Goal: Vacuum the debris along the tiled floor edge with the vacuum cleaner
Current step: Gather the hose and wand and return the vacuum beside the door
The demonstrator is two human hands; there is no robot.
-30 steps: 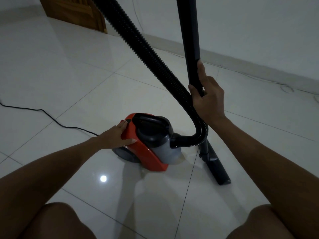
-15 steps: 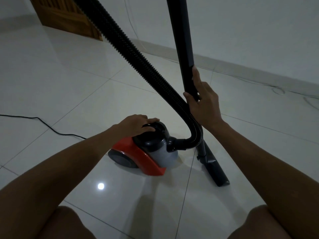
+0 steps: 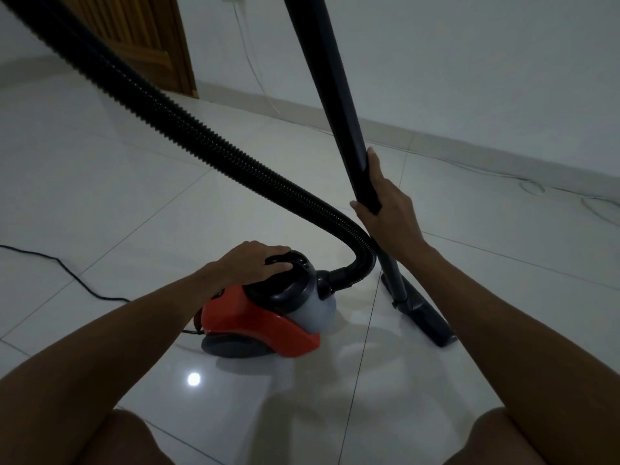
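Observation:
A small red and grey canister vacuum cleaner (image 3: 268, 325) sits on the white tiled floor (image 3: 117, 182) in front of my knees. My left hand (image 3: 250, 263) rests on its black top handle, fingers curled over it. A ribbed black hose (image 3: 188, 129) arcs from the canister's front up to the top left. My right hand (image 3: 385, 213) grips the black wand (image 3: 335, 95), which stands nearly upright. Its flat floor nozzle (image 3: 426, 317) lies on the tiles to the right of the canister.
A black power cord (image 3: 67, 273) runs across the floor at left. The wall and skirting (image 3: 469, 152) cross the back, with thin white cables (image 3: 536, 187) lying along it. A wooden door (image 3: 147, 45) stands at the back left. My knees fill the lower corners.
My left hand moved from the canister's red rear side up onto its black top handle. The view shifted, showing more of the door and wall. My right hand kept its hold on the wand.

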